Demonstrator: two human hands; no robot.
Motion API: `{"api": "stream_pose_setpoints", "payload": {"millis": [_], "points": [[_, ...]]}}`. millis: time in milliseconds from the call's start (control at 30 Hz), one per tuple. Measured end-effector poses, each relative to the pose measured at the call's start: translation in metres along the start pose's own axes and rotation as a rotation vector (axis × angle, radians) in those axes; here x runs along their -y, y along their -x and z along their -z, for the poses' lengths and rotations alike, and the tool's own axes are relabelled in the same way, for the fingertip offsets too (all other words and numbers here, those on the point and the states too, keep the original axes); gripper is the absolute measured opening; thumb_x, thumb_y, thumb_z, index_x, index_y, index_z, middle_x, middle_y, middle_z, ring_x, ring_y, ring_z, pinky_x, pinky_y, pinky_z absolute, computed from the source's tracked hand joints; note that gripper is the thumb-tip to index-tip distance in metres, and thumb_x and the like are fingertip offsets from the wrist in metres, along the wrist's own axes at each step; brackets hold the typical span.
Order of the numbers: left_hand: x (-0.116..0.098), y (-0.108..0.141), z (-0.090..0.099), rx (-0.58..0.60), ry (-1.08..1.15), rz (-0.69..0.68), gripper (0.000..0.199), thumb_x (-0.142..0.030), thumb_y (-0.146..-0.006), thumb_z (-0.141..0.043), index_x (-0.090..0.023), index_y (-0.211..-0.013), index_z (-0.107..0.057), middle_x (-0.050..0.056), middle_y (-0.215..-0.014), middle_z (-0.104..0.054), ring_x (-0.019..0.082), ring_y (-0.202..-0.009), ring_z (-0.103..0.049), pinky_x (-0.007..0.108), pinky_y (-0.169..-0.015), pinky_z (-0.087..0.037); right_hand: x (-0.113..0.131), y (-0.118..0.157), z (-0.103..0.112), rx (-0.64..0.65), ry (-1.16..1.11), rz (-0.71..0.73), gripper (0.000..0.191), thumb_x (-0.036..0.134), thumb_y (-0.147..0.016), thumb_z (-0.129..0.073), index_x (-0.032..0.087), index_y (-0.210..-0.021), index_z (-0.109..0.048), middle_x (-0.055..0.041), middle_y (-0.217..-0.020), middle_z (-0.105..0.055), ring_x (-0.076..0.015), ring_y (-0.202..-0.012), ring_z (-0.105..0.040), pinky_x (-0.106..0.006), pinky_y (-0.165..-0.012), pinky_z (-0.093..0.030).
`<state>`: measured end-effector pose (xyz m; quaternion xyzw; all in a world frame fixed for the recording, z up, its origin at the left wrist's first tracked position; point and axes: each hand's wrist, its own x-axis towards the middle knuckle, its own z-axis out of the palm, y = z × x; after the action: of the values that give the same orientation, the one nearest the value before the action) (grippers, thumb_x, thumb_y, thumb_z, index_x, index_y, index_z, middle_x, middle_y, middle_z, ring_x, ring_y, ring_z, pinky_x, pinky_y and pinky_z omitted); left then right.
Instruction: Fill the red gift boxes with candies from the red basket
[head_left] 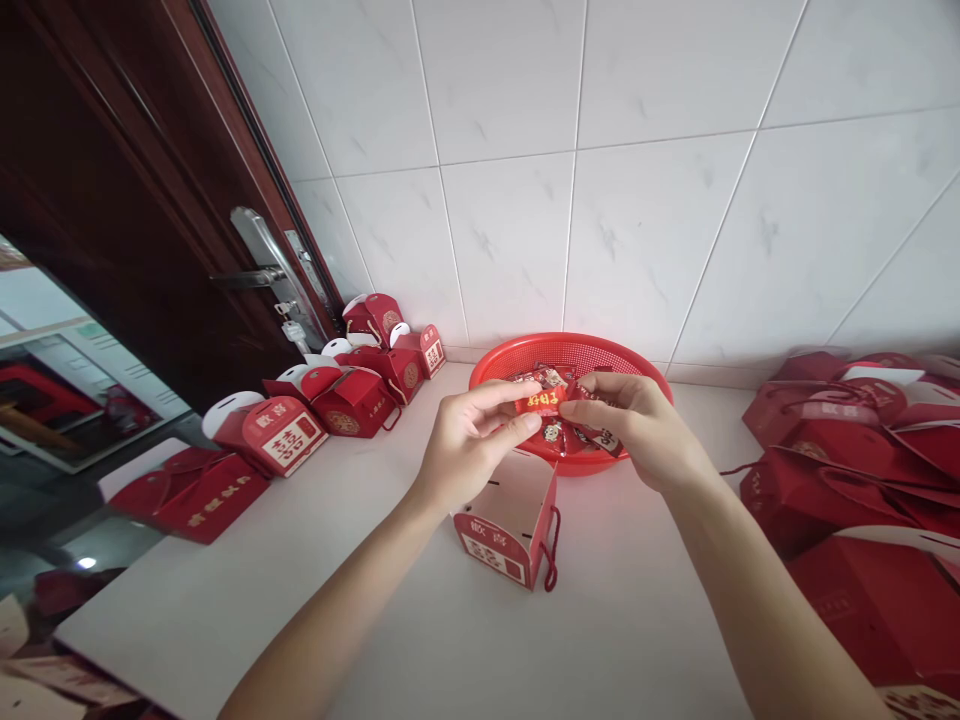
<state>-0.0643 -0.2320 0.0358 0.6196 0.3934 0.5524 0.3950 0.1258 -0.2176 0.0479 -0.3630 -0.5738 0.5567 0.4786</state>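
A small red wrapped candy (543, 402) with gold lettering is held up between my two hands. My left hand (472, 435) pinches its left end between thumb and fingers. At its right end, my right hand (630, 415) has thumb and forefinger closed on the wrapper. Behind and below them is a round red plastic basket (645, 372), which contains several wrapped sweets (553, 434), partly hidden by my fingers. In front of the basket, below my left hand, stands a red gift box (495, 545) with its top open and a dark red cord handle hanging on its right side.
Folded red gift boxes (289, 435) stand in a row along the left of the white table (337, 590). More red boxes (862, 450) are piled at the right. A tiled wall (510, 230) rises behind, and a dark wooden door (150, 150) with keys in its lock is at left.
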Motion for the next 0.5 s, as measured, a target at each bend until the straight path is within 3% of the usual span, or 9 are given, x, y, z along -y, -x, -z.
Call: {"api": "stream_pose_setpoints", "payload": {"millis": [500], "points": [[-0.0073, -0.0015, 0.0043, 0.026, -0.082, -0.015, 0.024, -0.027, -0.078, -0.08, -0.022, -0.101, -0.081, 0.008, -0.112, -0.078, 0.028, -0.11, -0.072, 0.037, -0.092, -0.061, 0.0008, 0.0019, -0.0003, -0.016, 0.11, 0.037, 0.029, 0.041, -0.071, -0.081, 0.017, -0.068, -0.064, 0.0017, -0.063, -0.055, -0.0109, -0.056, -0.042, -0.026, -0.051, -0.029]]}}
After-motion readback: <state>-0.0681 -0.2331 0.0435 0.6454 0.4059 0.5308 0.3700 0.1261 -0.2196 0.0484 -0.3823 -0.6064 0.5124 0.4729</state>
